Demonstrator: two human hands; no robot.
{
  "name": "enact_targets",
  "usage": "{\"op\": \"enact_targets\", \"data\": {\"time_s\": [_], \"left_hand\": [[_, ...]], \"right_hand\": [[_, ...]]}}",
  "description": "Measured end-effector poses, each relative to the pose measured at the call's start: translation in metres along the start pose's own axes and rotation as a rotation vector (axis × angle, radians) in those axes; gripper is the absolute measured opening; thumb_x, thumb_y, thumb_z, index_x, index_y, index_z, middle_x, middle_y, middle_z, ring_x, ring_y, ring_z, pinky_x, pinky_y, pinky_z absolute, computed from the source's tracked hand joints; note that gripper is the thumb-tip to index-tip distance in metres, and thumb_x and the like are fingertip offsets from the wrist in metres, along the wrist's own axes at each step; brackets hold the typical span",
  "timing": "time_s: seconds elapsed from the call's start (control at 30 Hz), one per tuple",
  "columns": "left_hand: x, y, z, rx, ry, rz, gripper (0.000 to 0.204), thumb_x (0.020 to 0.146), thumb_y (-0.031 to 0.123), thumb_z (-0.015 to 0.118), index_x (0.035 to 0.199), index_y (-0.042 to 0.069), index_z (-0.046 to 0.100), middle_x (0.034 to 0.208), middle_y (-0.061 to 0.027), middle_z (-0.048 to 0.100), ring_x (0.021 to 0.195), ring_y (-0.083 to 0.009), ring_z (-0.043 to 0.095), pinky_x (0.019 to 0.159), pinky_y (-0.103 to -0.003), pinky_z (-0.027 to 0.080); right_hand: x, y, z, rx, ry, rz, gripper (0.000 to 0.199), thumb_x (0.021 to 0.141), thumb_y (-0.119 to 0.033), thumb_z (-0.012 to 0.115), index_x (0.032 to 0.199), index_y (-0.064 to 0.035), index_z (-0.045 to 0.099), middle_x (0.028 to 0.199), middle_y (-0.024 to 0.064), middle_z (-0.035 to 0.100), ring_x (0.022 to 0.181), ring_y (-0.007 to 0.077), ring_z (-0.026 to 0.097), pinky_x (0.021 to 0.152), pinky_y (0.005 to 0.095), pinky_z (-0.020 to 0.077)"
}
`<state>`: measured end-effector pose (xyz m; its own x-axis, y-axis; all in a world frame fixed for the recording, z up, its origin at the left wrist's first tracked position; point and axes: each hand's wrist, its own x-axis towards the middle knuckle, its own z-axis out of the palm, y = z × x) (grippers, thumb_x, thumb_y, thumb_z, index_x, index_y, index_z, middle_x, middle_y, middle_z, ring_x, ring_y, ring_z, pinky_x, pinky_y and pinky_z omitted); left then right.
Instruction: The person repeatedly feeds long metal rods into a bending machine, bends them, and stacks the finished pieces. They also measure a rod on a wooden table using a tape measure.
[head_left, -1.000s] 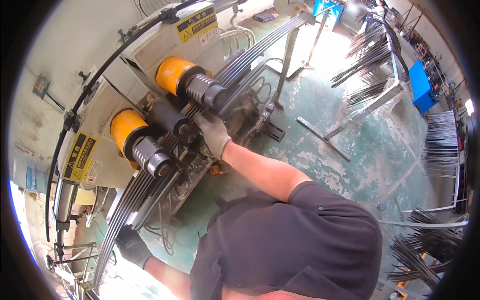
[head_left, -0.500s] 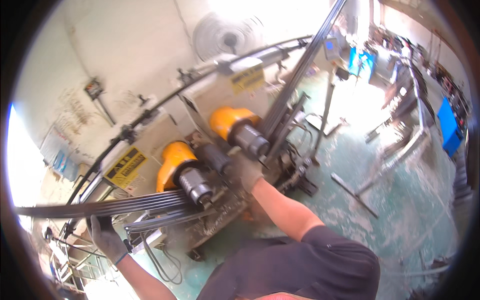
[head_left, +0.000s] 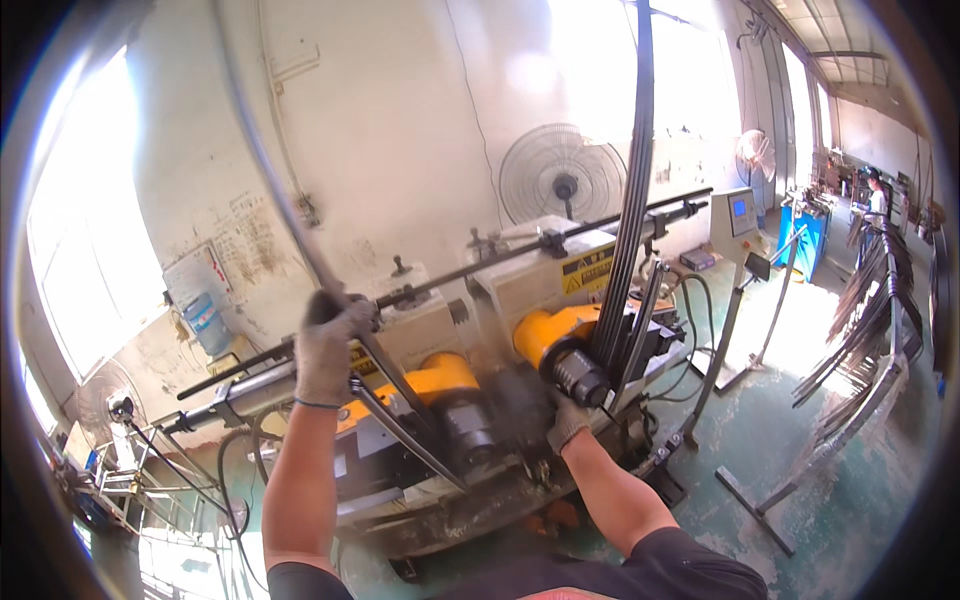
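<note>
My left hand (head_left: 328,350), in a grey knit glove, is closed round a long bundle of dark metal strips (head_left: 268,175). The bundle rises steeply to the upper left, and its lower end runs down beside the left yellow machine head (head_left: 443,376). Between the two heads, my gloved right hand (head_left: 569,424) is at a dark, blurred part of the machine, its fingers largely hidden. Just above it is the ribbed metal cylinder (head_left: 575,374) of the right yellow head (head_left: 545,328). A second bundle of long strips (head_left: 630,170) stands upright at that head.
Behind the heads, a long dark bar (head_left: 455,275) crosses the machine. A fan (head_left: 565,185) stands at the wall. To the right are a control box (head_left: 735,218) on a stand and a rack (head_left: 893,270) hung with dark strips. Farther back, a person (head_left: 876,197) stands.
My left hand has risen, swinging the left bundle from nearly level to steeply upright. My right hand stays between the heads, now lower in the picture. The view has turned to show more wall.
</note>
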<state>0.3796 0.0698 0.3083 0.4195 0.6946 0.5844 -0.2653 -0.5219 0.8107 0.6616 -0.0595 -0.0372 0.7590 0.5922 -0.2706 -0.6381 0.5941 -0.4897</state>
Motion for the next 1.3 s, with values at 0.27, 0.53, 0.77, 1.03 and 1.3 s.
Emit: {"op": "enact_targets", "data": {"time_s": [0.27,0.53,0.77,1.03,1.3], "left_hand": [[0.010,0.017,0.049,0.112,-0.136,-0.104,0.030,0.089,0.005,0.080,0.115,-0.001,0.066,0.095,-0.0051,0.070,0.088,-0.0133,0.066,0.077,-0.028,0.054],[0.017,0.036,0.048,0.177,-0.153,-0.054,0.028,0.089,0.014,0.078,0.111,-0.001,0.068,0.094,-0.0062,0.070,0.083,-0.0147,0.065,0.075,-0.030,0.053],[0.024,0.057,0.056,0.209,-0.093,-0.067,0.028,0.089,0.015,0.078,0.109,-0.001,0.067,0.092,-0.0054,0.070,0.081,-0.0134,0.062,0.071,-0.029,0.051],[0.034,0.045,0.065,0.156,-0.042,-0.032,0.036,0.089,0.008,0.078,0.119,-0.002,0.062,0.099,-0.0091,0.069,0.084,-0.0182,0.066,0.079,-0.032,0.054],[0.040,0.039,0.070,0.095,-0.022,-0.019,0.040,0.086,0.007,0.078,0.122,-0.002,0.061,0.091,-0.0048,0.070,0.077,-0.0113,0.062,0.068,-0.026,0.051]], "right_hand": [[-0.059,-0.019,0.044,0.041,0.010,-0.039,0.023,0.092,-0.011,0.078,0.114,-0.0120,0.073,0.100,0.0070,0.076,0.082,0.0270,0.075,0.065,0.0447,0.0642],[-0.032,-0.011,0.026,0.049,-0.090,0.054,0.017,0.092,-0.013,0.077,0.108,-0.0137,0.073,0.092,0.0052,0.074,0.072,0.0247,0.073,0.056,0.0399,0.0622],[-0.035,-0.017,0.024,-0.015,-0.061,0.099,0.015,0.094,-0.017,0.076,0.109,-0.0161,0.073,0.095,0.0044,0.075,0.073,0.0251,0.073,0.057,0.0408,0.0624],[-0.034,-0.017,0.024,0.019,-0.046,0.076,0.016,0.093,-0.017,0.077,0.108,-0.0168,0.073,0.095,0.0052,0.075,0.074,0.0256,0.074,0.058,0.0428,0.0633],[-0.007,-0.007,0.012,0.012,-0.064,0.084,0.027,0.088,-0.016,0.081,0.113,-0.0135,0.071,0.094,0.0065,0.071,0.073,0.0265,0.072,0.055,0.0427,0.0619]]}}
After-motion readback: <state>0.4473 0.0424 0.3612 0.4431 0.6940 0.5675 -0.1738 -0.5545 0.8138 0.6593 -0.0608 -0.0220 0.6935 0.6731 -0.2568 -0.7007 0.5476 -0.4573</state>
